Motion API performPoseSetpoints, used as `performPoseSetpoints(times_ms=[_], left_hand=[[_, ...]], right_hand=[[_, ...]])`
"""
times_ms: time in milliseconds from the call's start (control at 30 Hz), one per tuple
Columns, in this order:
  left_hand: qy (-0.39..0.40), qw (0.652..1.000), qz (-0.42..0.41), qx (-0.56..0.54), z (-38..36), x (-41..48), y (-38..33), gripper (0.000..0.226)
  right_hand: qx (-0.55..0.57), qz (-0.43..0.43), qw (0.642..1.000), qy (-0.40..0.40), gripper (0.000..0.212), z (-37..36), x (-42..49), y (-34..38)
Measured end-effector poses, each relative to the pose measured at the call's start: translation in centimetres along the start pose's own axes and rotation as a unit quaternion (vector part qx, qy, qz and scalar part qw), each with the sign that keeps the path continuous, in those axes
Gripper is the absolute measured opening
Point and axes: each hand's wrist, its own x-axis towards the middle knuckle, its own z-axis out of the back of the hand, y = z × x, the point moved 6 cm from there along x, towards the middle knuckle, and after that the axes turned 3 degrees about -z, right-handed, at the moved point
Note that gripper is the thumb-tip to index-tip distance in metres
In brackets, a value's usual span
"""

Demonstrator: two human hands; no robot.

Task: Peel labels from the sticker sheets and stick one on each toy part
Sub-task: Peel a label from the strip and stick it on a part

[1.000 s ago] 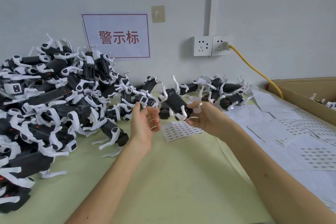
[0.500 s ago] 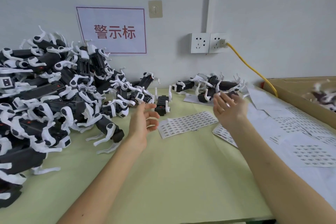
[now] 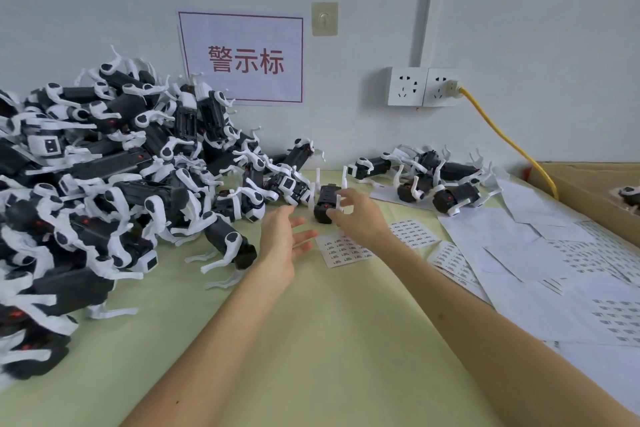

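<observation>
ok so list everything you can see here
toy part pile: many, black and white, table's left
single toy part: one, black and white, at the right hand
toy part group: several, black and white, by the wall
sticker sheets: many, white, table's middle and right
cardboard box: one, brown, far right
sign: one, white with red characters, wall
sockets: two, white, wall
cable: one, yellow, in right socket
table: one, pale green
left hand: open, beside the part
right hand: on the single toy part, grip unclear

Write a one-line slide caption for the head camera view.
Right hand touches a black-and-white toy part, left hand open beside it, sticker sheet lying on the table.
</observation>
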Motion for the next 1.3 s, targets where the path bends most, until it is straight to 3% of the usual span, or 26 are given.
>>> performPoseSetpoints(times_ms=[33, 100, 200, 300, 400, 567, 700, 767, 800, 900, 933, 1000, 1067, 1167, 1300], left_hand=[[0.001, 1.0, 0.001, -0.002, 0.0, 0.0, 0.0, 0.022], [0.005, 1.0, 0.005, -0.009, 0.0, 0.0, 0.1, 0.023], [0.021, 1.0, 0.015, -0.012, -0.3, -0.3, 0.1, 0.015], [0.046, 0.998, 0.037, -0.015, -0.7, -0.8, 0.5, 0.013], [0.1, 0.993, 0.058, -0.023, -1.5, -1.3, 0.7, 0.029], [0.222, 0.967, 0.061, -0.106, -2.7, -1.6, -0.1, 0.036], [0.236, 0.956, 0.053, -0.167, -2.7, -1.8, -0.2, 0.039], [0.232, 0.959, 0.027, -0.162, -2.7, -1.6, -0.3, 0.038], [0.228, 0.961, 0.012, -0.153, -2.7, -1.6, -0.5, 0.038], [0.184, 0.974, -0.027, -0.127, -2.1, -1.5, -1.0, 0.04], [0.172, 0.978, -0.039, -0.114, -1.9, -1.5, -1.1, 0.044], [0.164, 0.982, -0.059, -0.078, -2.0, -1.5, -1.2, 0.051], [0.168, 0.982, -0.062, -0.058, -2.2, -1.5, -0.8, 0.052], [0.192, 0.978, -0.047, -0.065, -2.5, -1.5, -0.4, 0.047], [0.209, 0.976, -0.033, -0.049, -2.6, -1.4, 0.3, 0.051]], right_hand=[[-0.012, 0.001, 1.0, -0.018, 0.024, -0.2, 0.3, 0.1], [0.031, -0.013, 0.997, -0.066, 0.023, 0.2, 0.6, -0.1], [0.25, -0.065, 0.961, -0.095, 0.022, 1.4, 0.2, -1.0], [0.435, -0.076, 0.897, -0.029, 0.022, 2.0, -1.1, -1.3], [0.558, -0.085, 0.824, 0.048, 0.019, 2.3, -2.4, -1.0], [0.643, -0.128, 0.739, 0.153, 0.011, 1.3, -4.4, 0.2], [0.663, -0.177, 0.708, 0.169, 0.024, 0.1, -5.1, 0.4], [0.646, -0.186, 0.718, 0.182, 0.024, 0.0, -5.4, 0.8], [0.616, -0.186, 0.745, 0.176, 0.026, 0.0, -5.4, 0.8], [0.397, -0.139, 0.907, 0.034, 0.029, 1.8, -5.1, -0.2], [0.327, -0.1, 0.939, -0.032, 0.03, 2.9, -5.1, -0.1], [0.278, 0.003, 0.956, -0.089, 0.032, 4.4, -5.3, 0.9], [0.28, 0.073, 0.956, -0.054, 0.039, 4.6, -5.4, 1.8], [0.272, 0.074, 0.959, 0.015, 0.035, 3.7, -5.2, 2.2], [0.281, 0.026, 0.959, 0.034, 0.029, 3.2, -5.1, 1.4]])
